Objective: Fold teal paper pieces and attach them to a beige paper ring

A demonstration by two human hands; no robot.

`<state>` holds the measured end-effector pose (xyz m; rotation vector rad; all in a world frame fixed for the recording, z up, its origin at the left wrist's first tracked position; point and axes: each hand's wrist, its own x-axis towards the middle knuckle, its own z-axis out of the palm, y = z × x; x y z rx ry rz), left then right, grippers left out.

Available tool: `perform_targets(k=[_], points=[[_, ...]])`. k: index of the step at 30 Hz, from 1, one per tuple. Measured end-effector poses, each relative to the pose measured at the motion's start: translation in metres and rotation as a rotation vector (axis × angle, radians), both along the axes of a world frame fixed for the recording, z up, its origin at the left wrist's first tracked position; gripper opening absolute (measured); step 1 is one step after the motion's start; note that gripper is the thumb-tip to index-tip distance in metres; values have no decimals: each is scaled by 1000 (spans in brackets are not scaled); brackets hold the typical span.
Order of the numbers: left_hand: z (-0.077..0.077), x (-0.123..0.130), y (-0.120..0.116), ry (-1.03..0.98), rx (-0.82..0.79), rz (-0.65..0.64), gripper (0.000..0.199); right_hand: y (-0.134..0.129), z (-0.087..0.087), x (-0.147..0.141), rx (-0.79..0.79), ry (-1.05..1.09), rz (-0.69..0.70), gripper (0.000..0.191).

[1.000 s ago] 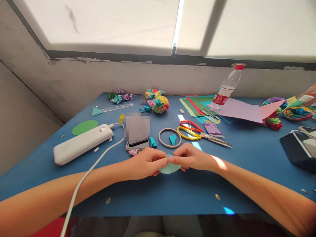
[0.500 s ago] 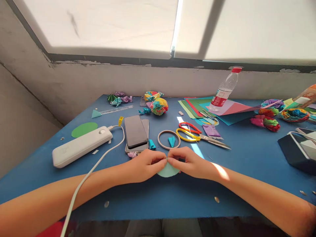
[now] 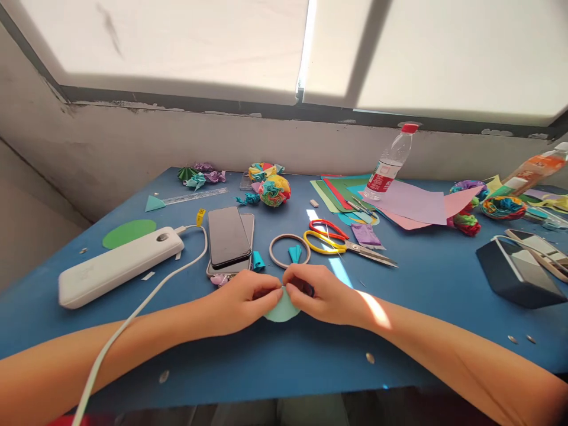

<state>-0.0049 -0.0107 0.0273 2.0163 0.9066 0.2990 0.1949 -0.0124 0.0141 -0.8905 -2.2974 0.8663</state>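
Observation:
A pale green piece of paper with a curved lower edge is pinched at its top between my two hands. My left hand has thumb and forefinger closed on it from the left. From the right, my right hand grips it the same way, fingertips nearly touching the left ones. Just beyond the hands lies a roll of tape, a folded teal paper piece inside its ring. Scissors with red and yellow handles rest to the right of it.
Two stacked phones and a white power bank lie left; its cable crosses my left forearm. Behind are crumpled-paper balls. Coloured sheets, a bottle and a dark box are right.
My view has turned slightly to the right, so everything on the table appears further left. Both hands keep their pinch on the pale green paper, with the right fingers slightly shifted.

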Motion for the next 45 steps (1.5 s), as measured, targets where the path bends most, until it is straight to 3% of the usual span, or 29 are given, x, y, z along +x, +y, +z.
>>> perform_targets(k=[4, 7, 13, 34, 45], points=[[2, 0, -1, 27, 15, -17, 32, 4, -1, 4, 288, -84, 48, 10], [3, 1, -1, 39, 24, -9, 33, 7, -2, 6, 402, -135, 92, 10], [7, 3, -3, 28, -5, 50, 29, 10, -4, 9, 469, -167, 74, 14], [4, 2, 0, 56, 36, -15, 25, 8, 0, 11, 715, -174, 66, 16], [5, 1, -1, 60, 32, -20, 25, 10, 1, 10, 758, -171, 88, 17]])
